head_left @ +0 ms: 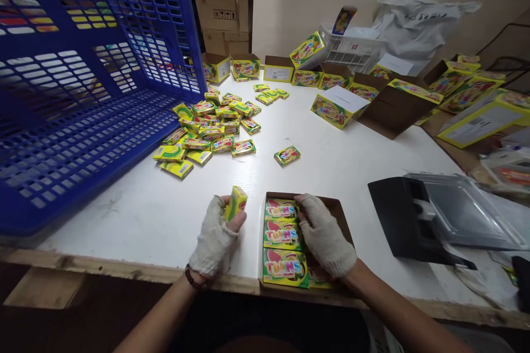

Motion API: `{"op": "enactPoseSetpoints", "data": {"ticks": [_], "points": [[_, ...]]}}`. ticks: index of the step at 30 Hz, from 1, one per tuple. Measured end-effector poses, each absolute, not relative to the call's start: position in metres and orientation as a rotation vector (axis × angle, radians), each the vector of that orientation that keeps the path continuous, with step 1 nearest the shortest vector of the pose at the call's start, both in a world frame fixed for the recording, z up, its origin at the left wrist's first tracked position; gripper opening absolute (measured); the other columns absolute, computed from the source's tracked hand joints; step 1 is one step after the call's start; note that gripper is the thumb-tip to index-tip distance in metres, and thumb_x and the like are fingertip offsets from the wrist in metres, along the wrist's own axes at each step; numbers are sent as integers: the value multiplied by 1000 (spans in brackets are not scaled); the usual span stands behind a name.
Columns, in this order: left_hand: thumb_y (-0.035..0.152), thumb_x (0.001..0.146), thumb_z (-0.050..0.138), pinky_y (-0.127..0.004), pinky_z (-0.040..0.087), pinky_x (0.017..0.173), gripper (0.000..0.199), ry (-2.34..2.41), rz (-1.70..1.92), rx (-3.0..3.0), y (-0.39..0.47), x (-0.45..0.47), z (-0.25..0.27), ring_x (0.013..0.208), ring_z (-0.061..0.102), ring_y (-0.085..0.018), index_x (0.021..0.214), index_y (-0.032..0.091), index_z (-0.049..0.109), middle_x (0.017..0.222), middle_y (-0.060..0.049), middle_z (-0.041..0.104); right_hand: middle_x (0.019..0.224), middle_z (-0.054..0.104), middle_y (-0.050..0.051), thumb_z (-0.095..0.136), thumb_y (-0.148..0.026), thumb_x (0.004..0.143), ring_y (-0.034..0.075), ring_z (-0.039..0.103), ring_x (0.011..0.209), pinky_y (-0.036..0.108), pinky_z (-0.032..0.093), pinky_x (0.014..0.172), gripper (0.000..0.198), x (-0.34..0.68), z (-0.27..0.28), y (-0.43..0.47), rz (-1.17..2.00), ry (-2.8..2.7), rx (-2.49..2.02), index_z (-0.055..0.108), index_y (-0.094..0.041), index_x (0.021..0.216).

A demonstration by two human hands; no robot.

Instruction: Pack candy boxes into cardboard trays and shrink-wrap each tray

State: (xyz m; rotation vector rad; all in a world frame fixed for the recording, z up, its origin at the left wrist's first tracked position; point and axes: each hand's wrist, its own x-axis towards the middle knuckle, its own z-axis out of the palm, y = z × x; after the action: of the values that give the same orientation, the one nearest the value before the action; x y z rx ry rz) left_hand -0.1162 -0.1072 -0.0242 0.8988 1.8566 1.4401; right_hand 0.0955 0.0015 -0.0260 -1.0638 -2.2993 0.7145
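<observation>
Left hand (212, 238): you grip a candy pack (235, 203) just left of the carton (343, 220)
Right hand (327, 237): curled over packs (284, 234) in your carton, unclear if gripping any
Loose pack (287, 155): beyond the carton
Pile (212, 132): beyond the carton, to its left
Blue basket (192, 38): far left of the carton

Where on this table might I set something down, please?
Bare tabletop lies up front between the blue crate and the left hand, and, farther back, between the lone small box and the black object. The heap of small boxes and back row of yellow cartons are crowded.
</observation>
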Motion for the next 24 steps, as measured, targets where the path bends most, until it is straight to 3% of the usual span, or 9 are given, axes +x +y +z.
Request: {"op": "enactPoseSetpoints", "data": {"ticks": [5,9,11,14,19,24], "points": [[41,71,75,-40,53,88,59,1773,1329,1091,-101,-87,-9,98,63,-23,119,20,48,111,-7,61,129,62,15,43,-18,87,26,58,122,47,48,105,51,102,-12,-3,1167,-2217,-1410,49,-14,137],[35,70,74,-48,39,110,72,1884,1369,1348,-90,-74,2,126,50,-31,135,20,45,133,-12,52,130,62,15,46,-32,92,26,58,122,48,46,105,52,107,13,-4,1410,-2073,-1177,42,-16,141],[40,73,72,-48,40,110,77,1651,1359,1316,-82,-67,11,127,50,-31,140,21,39,137,-13,51,139,54,16,52,-41,91,27,53,127,48,44,106,59,109,29,-2,1523,-1987,-957,38,-19,144],[54,87,55,-45,43,107,73,1252,1306,1148,-71,-53,25,127,52,-28,147,22,27,138,-12,52,144,47,17,64,-48,82,29,51,127,47,44,104,71,107,48,4,1638,-1919,-817,38,-19,142],[54,94,39,-41,36,114,62,1342,1166,1411,-74,-32,36,132,48,-24,147,22,35,137,-12,54,108,65,10,70,-53,74,26,61,98,41,52,87,54,109,56,4,1628,-1882,-970,55,-18,111],[51,92,45,-43,42,109,59,1612,1203,1903,-68,-71,14,125,53,-27,139,17,47,130,-15,58,98,67,6,57,-45,85,21,63,86,32,52,73,31,146,55,13,1619,-2150,-1144,56,-22,105]]}}
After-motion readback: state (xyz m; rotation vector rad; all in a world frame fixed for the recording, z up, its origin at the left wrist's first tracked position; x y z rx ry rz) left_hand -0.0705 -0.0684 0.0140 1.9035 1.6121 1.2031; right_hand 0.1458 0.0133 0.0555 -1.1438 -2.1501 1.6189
